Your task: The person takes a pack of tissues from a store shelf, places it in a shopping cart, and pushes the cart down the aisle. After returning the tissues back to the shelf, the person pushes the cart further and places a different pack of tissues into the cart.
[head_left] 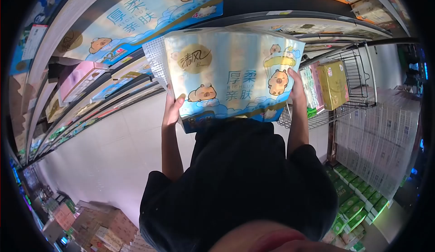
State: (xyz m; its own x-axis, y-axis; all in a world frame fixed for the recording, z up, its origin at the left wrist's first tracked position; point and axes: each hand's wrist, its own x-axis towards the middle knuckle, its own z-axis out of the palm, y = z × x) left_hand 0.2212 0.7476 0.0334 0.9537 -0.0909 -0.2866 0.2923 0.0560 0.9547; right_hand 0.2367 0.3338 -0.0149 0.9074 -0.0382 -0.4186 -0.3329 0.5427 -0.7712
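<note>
Slippage looks the likeliest trouble: the person, in a black shirt (240,170), holds a film-wrapped Richlux tissue pack (233,73) only by its 2 sides, with neither hand under the base. If the squeeze eased, it could slide down; too hard a squeeze could crease or tear the film. The left hand (172,110) is clamped on the left side, in its lower half, thumb near the reclining capybara print. The right hand (297,88) is clamped higher on the right side, beside the upright capybara; that uneven height might let the pack tip. The pack sits between the 2 palms, printed front facing the wearer, much of its bulk above the left grip. Fingers behind it are mostly hidden. Beyond, its top could catch the dark shelf (272,2), near a larger Richlux pack (140,25) marked 12. Rightward, a wire cart (371,73) holding a gold box (334,84) could snag the film. Farther off stands a shrink-wrapped stack (376,134).
</note>
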